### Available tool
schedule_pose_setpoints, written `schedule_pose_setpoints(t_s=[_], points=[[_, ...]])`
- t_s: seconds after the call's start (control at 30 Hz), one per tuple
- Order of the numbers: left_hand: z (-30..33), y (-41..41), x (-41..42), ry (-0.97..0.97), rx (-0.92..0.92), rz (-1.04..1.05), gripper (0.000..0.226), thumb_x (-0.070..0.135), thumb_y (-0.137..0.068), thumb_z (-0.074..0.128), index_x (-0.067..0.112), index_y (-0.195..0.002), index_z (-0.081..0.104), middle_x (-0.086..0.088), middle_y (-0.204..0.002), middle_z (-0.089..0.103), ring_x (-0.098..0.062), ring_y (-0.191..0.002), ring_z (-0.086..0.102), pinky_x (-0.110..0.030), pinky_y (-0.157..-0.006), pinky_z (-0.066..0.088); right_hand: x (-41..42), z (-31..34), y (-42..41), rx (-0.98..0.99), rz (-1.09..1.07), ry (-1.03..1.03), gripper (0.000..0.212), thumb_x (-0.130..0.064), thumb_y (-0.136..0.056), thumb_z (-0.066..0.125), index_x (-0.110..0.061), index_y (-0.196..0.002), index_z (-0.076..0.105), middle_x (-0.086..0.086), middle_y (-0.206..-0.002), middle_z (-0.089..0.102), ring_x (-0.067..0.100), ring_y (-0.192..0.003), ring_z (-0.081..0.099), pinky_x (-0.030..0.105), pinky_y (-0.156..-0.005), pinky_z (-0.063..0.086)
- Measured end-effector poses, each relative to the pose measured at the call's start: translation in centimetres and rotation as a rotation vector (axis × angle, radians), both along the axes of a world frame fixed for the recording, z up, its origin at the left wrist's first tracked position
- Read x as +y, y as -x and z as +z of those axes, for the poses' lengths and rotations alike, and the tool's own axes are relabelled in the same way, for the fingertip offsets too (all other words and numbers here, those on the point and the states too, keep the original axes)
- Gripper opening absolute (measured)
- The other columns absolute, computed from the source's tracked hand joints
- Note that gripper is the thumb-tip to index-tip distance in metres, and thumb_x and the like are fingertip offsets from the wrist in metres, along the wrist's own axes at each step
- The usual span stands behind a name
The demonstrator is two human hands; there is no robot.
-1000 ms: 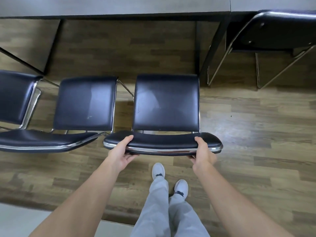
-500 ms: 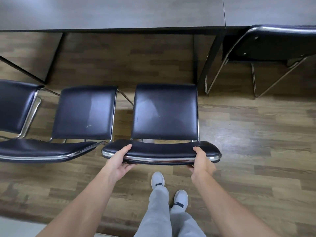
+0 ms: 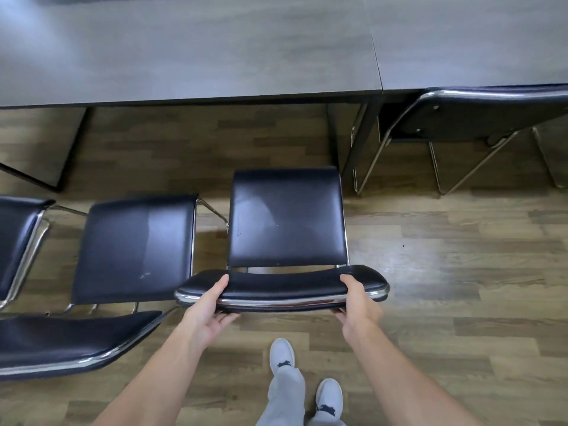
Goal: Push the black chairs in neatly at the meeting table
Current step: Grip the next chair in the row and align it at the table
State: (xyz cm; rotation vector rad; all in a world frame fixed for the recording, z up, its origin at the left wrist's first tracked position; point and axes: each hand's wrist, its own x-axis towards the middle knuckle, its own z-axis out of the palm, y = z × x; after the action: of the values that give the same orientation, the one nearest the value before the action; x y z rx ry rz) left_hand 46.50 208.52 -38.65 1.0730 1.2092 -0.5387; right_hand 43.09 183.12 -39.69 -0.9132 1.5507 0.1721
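Note:
A black chair (image 3: 287, 216) with a chrome frame stands in front of me, its seat facing the grey meeting table (image 3: 190, 50). My left hand (image 3: 207, 305) grips the left end of its backrest top, thumb on top and fingers underneath. My right hand (image 3: 356, 302) grips the right end the same way. The seat's front edge is short of the table's edge. A second black chair (image 3: 135, 247) stands just left of it, further from the table. A third chair (image 3: 479, 118) at the right is pushed in under the table.
Part of another black chair (image 3: 15, 238) shows at the far left. A dark table leg (image 3: 359, 142) stands just right of the held chair's seat. An angled leg (image 3: 30, 176) is at the left. Wood floor lies to the right. My shoes (image 3: 307, 376) are behind the chair.
The held chair has moved forward toward the table, ahead of the chair on its left. More of the tabletop is in view. Both hands keep the same grip.

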Motion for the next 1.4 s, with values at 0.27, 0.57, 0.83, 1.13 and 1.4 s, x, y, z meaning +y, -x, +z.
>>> schedule_pose_setpoints(t_s=[0.27, 0.57, 0.83, 1.13, 1.4], points=[[-0.1, -8.2, -0.6, 0.009, -0.023, -0.017, 0.063, 0.023, -0.077, 0.085, 0.006, -0.129, 0.054, -0.020, -0.115, 0.066, -0.034, -0.108, 0.065, -0.051, -0.091, 0.055, -0.7, -0.1, -7.7, -0.054, -0.023, 0.021, 0.042, -0.028, -0.067, 0.084, -0.006, -0.097, 0.066, 0.010, -0.097, 0.071, 0.025, -0.079, 0.068, 0.042, -0.074, 0.061], [-0.8, -15.4, -0.8, -0.003, -0.042, -0.052, 0.048, 0.023, -0.078, 0.085, 0.006, -0.113, 0.058, -0.020, -0.109, 0.068, -0.032, -0.097, 0.067, -0.048, -0.082, 0.057, -0.5, -0.5, -14.4, -0.048, -0.082, 0.044, 0.052, -0.035, -0.051, 0.084, -0.006, -0.090, 0.066, 0.010, -0.096, 0.072, 0.027, -0.075, 0.067, 0.047, -0.077, 0.061], [-0.6, -19.3, -0.4, -0.024, -0.035, -0.041, 0.055, 0.022, -0.076, 0.086, 0.005, -0.120, 0.057, -0.021, -0.112, 0.069, -0.034, -0.102, 0.069, -0.048, -0.079, 0.059, 0.0, -0.2, -18.0, 0.000, -0.116, 0.082, 0.038, -0.028, -0.066, 0.082, -0.003, -0.085, 0.060, 0.006, -0.077, 0.060, 0.020, -0.064, 0.056, 0.036, -0.063, 0.053], [0.2, -20.1, -1.0, -0.030, 0.013, -0.008, 0.031, 0.013, -0.086, 0.075, 0.007, -0.111, 0.058, -0.025, -0.119, 0.063, -0.037, -0.113, 0.062, -0.051, -0.102, 0.049, -0.1, 0.7, -19.5, 0.048, -0.103, 0.030, 0.037, -0.023, -0.075, 0.079, -0.003, -0.097, 0.058, 0.005, -0.067, 0.048, 0.019, -0.057, 0.045, 0.045, -0.078, 0.057], [1.0, -22.6, -4.9, 0.005, -0.009, 0.002, 0.038, 0.015, -0.089, 0.071, -0.001, -0.122, 0.058, -0.025, -0.121, 0.064, -0.036, -0.112, 0.063, -0.048, -0.096, 0.051, -4.6, 0.5, -22.7, -0.073, -0.050, -0.040, 0.046, -0.030, -0.063, 0.084, -0.004, -0.094, 0.062, 0.011, -0.095, 0.070, 0.025, -0.082, 0.067, 0.040, -0.075, 0.059]])
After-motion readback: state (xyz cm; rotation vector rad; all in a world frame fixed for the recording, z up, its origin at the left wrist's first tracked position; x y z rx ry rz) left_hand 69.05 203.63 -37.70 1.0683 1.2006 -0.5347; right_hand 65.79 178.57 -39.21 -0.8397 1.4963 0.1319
